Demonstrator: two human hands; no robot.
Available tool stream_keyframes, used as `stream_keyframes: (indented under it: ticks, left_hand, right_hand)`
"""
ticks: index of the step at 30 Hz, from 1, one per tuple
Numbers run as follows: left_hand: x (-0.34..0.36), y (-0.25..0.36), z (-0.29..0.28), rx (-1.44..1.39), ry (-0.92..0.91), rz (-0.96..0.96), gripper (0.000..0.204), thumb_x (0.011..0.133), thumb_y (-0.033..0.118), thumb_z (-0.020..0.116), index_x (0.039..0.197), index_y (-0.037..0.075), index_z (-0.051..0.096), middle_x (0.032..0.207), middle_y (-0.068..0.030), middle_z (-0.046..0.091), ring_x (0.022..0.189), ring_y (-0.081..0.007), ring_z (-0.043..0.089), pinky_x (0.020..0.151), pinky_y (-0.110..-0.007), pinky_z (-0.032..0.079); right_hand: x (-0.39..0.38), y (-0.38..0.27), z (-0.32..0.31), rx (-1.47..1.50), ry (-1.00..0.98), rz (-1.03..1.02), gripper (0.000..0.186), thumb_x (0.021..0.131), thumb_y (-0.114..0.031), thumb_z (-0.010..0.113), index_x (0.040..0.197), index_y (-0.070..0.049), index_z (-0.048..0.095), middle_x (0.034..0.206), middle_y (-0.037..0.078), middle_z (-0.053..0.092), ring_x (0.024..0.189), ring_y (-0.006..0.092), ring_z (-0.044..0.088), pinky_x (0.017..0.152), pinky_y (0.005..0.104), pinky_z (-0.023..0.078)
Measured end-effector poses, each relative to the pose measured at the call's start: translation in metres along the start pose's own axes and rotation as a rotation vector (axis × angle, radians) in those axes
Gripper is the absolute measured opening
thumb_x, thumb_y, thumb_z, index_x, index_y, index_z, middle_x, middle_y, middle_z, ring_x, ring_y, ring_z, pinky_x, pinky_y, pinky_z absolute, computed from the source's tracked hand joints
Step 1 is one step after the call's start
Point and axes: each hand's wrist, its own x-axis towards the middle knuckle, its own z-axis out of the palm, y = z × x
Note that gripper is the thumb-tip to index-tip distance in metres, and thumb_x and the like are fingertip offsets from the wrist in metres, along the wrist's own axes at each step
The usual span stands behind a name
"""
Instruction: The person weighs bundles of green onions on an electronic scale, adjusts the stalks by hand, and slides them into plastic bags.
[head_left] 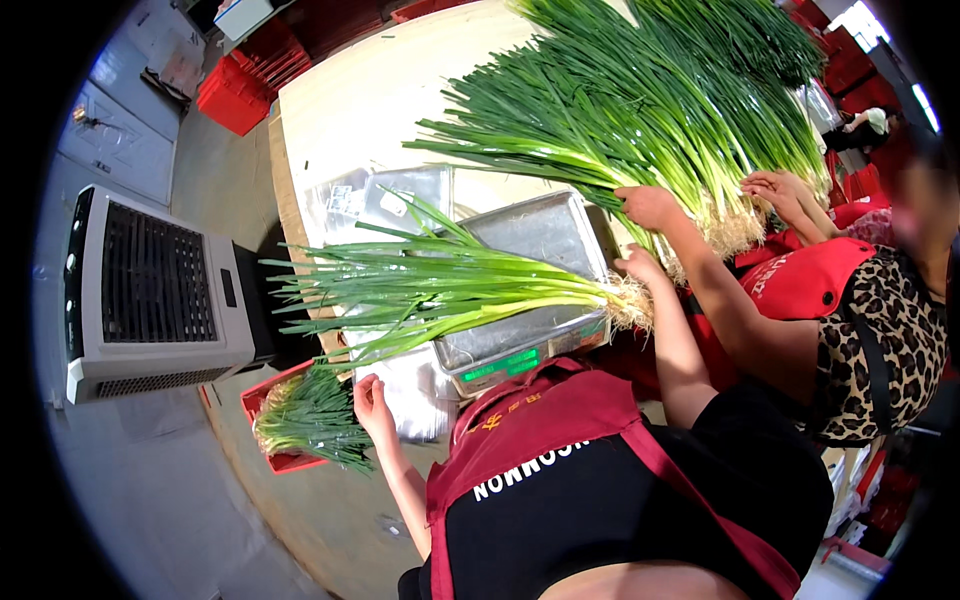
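Note:
A bunch of spring onions [470, 290] with pale, hairy roots lies across the metal pan [535, 225] of a digital scale with a lit green display [500, 367]. Its leaves spread out over the left side of the pan. My right hand [643, 266] is beside the root end, its fingers loosely bent and seemingly holding nothing. Low on the left, next to a stack of clear plastic bags [415, 405], my left hand [372, 408] has loosely curled fingers, with nothing visible in it. More clear bags [415, 190] lie flat behind the scale.
A large heap of spring onions [620, 110] covers the table's far right. On the right, a co-worker in a red apron [800, 275] has both hands at its roots. A red crate [285, 462] holding greens stands on the floor at left, near an air cooler [160, 290].

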Motion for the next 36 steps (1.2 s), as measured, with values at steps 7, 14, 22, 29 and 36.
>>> stream_keyframes:
  ticks: [7,14,22,29,36]
  left_hand:
    - [0.018,0.003,0.017,0.023,-0.078,0.096,0.011,0.085,0.005,0.052,0.093,-0.002,0.055,0.085,-0.0046,0.056,0.078,-0.0108,0.05,0.073,-0.023,0.042]
    - [0.021,0.008,0.026,-0.022,-0.083,0.094,0.009,0.085,0.004,0.051,0.092,-0.002,0.052,0.086,-0.0051,0.055,0.078,-0.0111,0.05,0.072,-0.023,0.042]
    - [0.015,-0.003,0.01,0.013,-0.041,0.041,0.011,0.084,0.005,0.052,0.093,-0.002,0.052,0.084,-0.0042,0.054,0.076,-0.0108,0.049,0.069,-0.022,0.041]
    - [0.013,-0.007,-0.001,0.041,-0.031,0.074,0.012,0.084,0.007,0.053,0.094,-0.001,0.054,0.084,-0.0035,0.055,0.075,-0.01,0.049,0.069,-0.022,0.041]
    - [0.007,-0.006,-0.002,0.031,-0.03,0.035,0.012,0.086,0.006,0.052,0.095,-0.002,0.053,0.085,-0.0041,0.054,0.077,-0.0103,0.049,0.071,-0.023,0.041]
  right_hand:
    - [0.0,-0.045,-0.001,0.187,-0.168,-0.252,0.045,0.082,-0.022,0.059,0.122,-0.005,0.049,0.11,0.011,0.059,0.098,0.0171,0.056,0.081,0.0281,0.045]
    - [0.007,-0.064,0.0,0.06,0.107,-0.24,0.055,0.077,-0.031,0.06,0.12,0.001,0.048,0.128,0.022,0.043,0.115,0.0322,0.045,0.095,0.0391,0.037]
    - [0.0,-0.067,-0.011,-0.245,0.293,0.0,0.087,0.076,-0.032,0.065,0.141,-0.011,0.011,0.147,0.016,0.0,0.135,0.0335,0.001,0.109,0.0447,0.005]
    - [0.04,-0.03,-0.018,-0.347,0.554,0.113,0.073,0.079,-0.019,0.059,0.138,-0.009,0.018,0.139,0.016,0.02,0.129,0.0303,0.02,0.108,0.0462,0.006]
    - [0.049,-0.013,-0.035,-0.453,0.765,0.014,0.044,0.078,-0.023,0.06,0.118,-0.01,0.049,0.114,0.015,0.048,0.113,0.0307,0.039,0.101,0.0429,0.019]
